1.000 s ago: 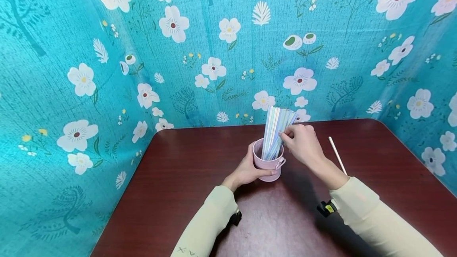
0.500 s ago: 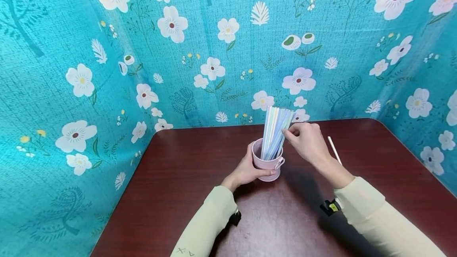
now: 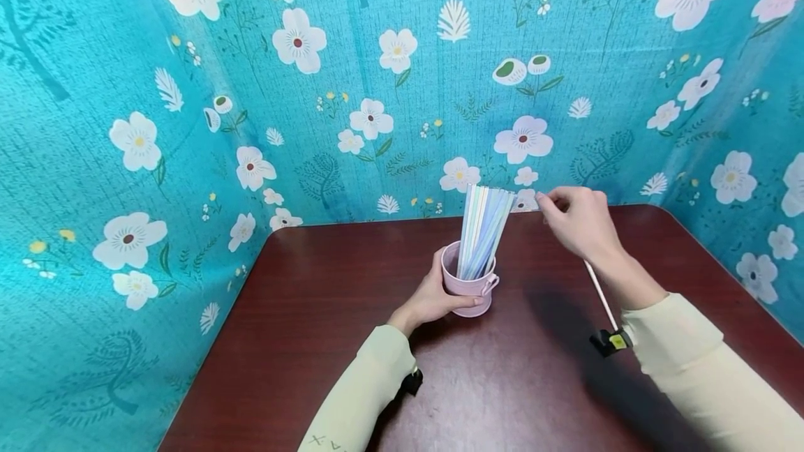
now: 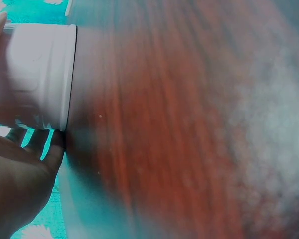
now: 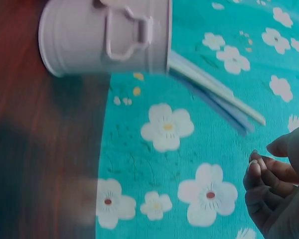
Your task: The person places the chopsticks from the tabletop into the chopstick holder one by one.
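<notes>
The left hand [image 3: 433,296] grips the pink cup [image 3: 467,288] standing mid-worktop [image 3: 314,340], pastel straws [image 3: 481,232] leaning in it, while the right hand [image 3: 581,220] hovers just right of the straw tops, fingers loosely curled and grasping nothing, above a lone white straw [image 3: 601,297] lying flat.

Dark red-brown table [image 3: 352,312]; teal flower-patterned cloth walls [image 3: 188,124] on three sides

My left hand [image 3: 433,295] sits low, fingers curled in a grip. My right hand [image 3: 578,218] hangs raised — fingers loosely curled, empty.
</notes>
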Tool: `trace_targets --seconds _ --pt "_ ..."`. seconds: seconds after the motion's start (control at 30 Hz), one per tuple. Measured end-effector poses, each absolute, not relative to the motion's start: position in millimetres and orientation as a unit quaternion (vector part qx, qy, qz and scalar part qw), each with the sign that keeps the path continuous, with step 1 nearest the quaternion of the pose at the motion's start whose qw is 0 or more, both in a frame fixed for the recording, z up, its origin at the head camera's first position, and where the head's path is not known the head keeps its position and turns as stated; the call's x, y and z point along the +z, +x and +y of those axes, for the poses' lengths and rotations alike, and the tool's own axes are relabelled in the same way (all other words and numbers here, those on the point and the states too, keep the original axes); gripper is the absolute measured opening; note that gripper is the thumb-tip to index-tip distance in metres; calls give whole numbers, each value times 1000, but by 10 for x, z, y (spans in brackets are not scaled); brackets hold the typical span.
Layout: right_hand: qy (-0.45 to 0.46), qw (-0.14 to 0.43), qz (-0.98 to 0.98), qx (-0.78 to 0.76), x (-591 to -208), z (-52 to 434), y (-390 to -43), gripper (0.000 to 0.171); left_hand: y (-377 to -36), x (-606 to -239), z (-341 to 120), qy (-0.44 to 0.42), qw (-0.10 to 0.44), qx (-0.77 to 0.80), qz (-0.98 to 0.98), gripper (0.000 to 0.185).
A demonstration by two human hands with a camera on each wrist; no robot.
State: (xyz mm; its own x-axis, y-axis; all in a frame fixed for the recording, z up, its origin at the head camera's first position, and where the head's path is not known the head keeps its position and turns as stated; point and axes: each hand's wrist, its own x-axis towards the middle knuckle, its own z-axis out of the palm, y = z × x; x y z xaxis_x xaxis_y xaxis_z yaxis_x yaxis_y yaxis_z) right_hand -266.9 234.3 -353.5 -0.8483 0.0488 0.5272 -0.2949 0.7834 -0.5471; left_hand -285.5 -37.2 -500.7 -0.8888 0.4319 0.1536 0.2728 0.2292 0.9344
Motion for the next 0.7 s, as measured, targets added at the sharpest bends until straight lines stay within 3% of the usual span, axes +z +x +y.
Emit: trace_targets --seconds 0.33,0.7 --pt "49 219 -927 300 -3632 2730 -2786 28 -2846 -4998 -379 223 72 570 787 110" --pt "1 98 -960 264 -4014 3181 -2960 35 -2854 -5005 -371 222 70 570 788 111"
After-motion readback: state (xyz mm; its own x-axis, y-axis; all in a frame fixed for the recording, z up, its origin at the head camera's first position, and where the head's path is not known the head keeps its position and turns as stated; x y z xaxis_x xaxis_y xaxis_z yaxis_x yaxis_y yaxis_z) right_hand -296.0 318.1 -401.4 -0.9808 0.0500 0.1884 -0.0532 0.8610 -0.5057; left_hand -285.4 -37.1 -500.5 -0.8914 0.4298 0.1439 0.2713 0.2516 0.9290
